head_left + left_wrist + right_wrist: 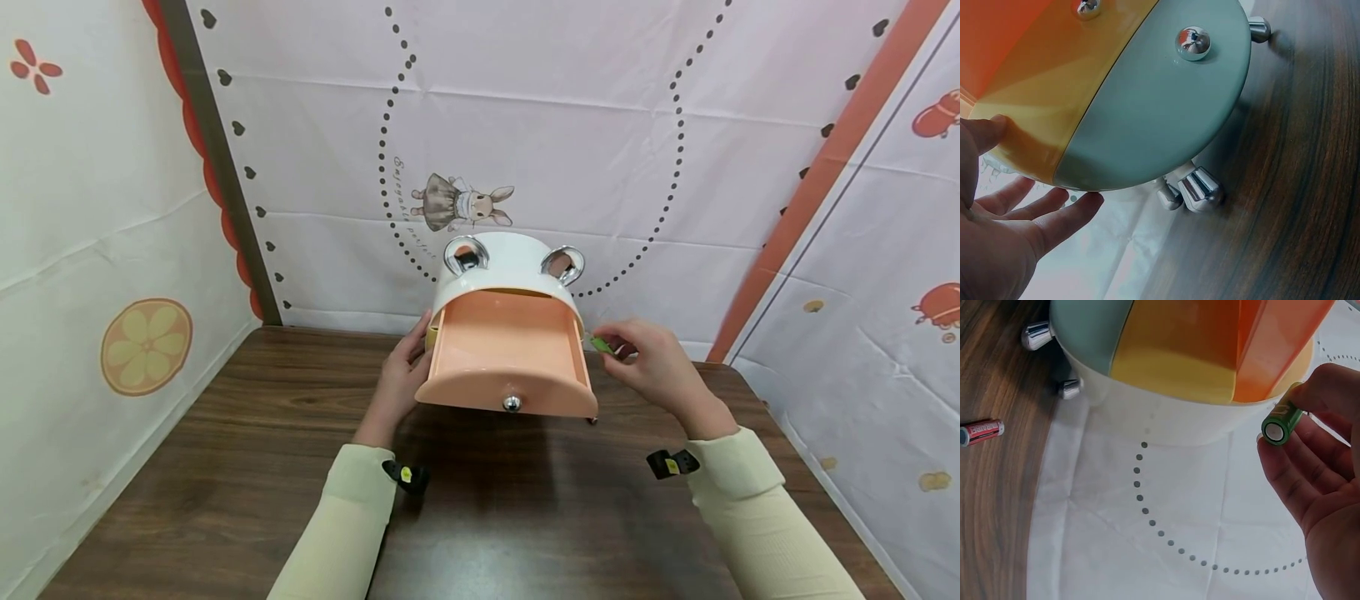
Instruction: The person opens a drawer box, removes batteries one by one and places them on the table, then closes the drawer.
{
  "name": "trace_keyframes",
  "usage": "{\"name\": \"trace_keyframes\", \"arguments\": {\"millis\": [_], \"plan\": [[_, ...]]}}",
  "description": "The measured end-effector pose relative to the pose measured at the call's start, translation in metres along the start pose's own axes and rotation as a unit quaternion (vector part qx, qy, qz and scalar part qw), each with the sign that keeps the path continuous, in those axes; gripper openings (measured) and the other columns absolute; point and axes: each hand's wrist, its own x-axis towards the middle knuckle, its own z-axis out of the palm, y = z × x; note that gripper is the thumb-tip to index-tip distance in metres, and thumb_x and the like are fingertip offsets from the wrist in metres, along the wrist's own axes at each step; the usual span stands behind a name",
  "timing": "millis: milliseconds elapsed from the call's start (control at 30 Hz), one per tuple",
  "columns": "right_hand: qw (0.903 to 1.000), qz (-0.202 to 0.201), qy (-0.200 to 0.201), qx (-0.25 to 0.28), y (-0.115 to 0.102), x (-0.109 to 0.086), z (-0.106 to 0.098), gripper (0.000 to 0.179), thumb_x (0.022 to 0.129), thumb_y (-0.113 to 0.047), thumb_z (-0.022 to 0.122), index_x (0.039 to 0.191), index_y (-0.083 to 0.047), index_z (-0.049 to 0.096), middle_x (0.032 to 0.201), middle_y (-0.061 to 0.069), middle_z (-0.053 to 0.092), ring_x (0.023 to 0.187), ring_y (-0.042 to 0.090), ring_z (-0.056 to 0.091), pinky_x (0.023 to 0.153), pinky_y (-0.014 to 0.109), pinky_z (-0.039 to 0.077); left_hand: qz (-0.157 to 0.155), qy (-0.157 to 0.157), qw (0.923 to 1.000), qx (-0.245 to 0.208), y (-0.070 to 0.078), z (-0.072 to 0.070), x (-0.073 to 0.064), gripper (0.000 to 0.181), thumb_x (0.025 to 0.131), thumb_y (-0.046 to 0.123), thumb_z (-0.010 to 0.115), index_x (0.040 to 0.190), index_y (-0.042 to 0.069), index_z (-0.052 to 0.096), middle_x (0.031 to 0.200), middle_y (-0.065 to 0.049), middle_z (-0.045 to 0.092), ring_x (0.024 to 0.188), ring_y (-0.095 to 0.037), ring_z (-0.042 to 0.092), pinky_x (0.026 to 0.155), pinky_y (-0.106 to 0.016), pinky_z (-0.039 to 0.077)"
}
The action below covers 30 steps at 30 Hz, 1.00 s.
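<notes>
A small white drawer box [510, 262] with chrome ears stands at the back of the table, its peach top drawer [502, 337] pulled out. Below that drawer are a yellow front [1054, 106] and a green-grey front [1154, 106] with round chrome knobs. My left hand [400, 379] rests at the box's left side, thumb on the yellow front's edge and fairly straight fingers along the curved side. Beside the box's right side, my right hand [651, 360] pinches a green battery [1282, 415] between thumb and fingers, one end facing the right wrist camera.
A red battery [984, 432] lies on the dark wooden table [300, 442], right of the box. Chrome feet [1036, 335] hold the box up. A printed cloth [540, 158] hangs behind, with more at both sides.
</notes>
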Motion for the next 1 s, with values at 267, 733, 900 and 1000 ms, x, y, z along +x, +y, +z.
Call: {"name": "trace_keyframes", "arguments": {"millis": [267, 733, 900, 1000], "plan": [[0.9989, 0.046, -0.010, -0.002, 0.006, -0.003, 0.005, 0.028, 0.084, -0.003, 0.068, 0.111, -0.004, 0.069, 0.095, 0.009, 0.069, 0.078, 0.018, 0.067, 0.068, 0.036, 0.058, 0.019, 0.007, 0.9998, -0.006, -0.018, 0.002, 0.007, 0.057, 0.099, 0.028, 0.054, 0.149, 0.042, 0.032, 0.149, -0.007, 0.043, 0.132, -0.031, 0.049, 0.103, -0.048, 0.045], [0.9934, 0.108, -0.035, -0.010, 0.019, -0.010, 0.018, 0.028, 0.086, -0.004, 0.065, 0.113, 0.000, 0.067, 0.095, 0.013, 0.069, 0.080, 0.023, 0.067, 0.069, 0.040, 0.057, 0.012, 0.011, 0.9999, 0.000, -0.017, 0.003, 0.006, 0.056, 0.099, 0.029, 0.054, 0.148, 0.044, 0.032, 0.148, -0.010, 0.045, 0.132, -0.031, 0.049, 0.102, -0.048, 0.046], [0.9914, 0.122, -0.046, -0.009, 0.022, -0.012, 0.020, 0.027, 0.086, -0.005, 0.065, 0.113, 0.001, 0.067, 0.095, 0.014, 0.071, 0.079, 0.023, 0.067, 0.069, 0.040, 0.057, 0.014, 0.014, 0.9998, -0.003, -0.017, 0.003, 0.006, 0.056, 0.099, 0.029, 0.055, 0.148, 0.045, 0.033, 0.146, -0.009, 0.046, 0.131, -0.030, 0.050, 0.102, -0.048, 0.047], [0.9906, 0.127, -0.049, -0.013, 0.025, -0.013, 0.023, 0.027, 0.086, -0.005, 0.065, 0.113, 0.001, 0.067, 0.096, 0.014, 0.071, 0.080, 0.023, 0.067, 0.069, 0.040, 0.056, 0.017, 0.017, 0.9997, -0.003, -0.017, 0.003, 0.006, 0.056, 0.099, 0.027, 0.055, 0.148, 0.044, 0.034, 0.146, -0.009, 0.047, 0.131, -0.030, 0.050, 0.102, -0.047, 0.047]]}}
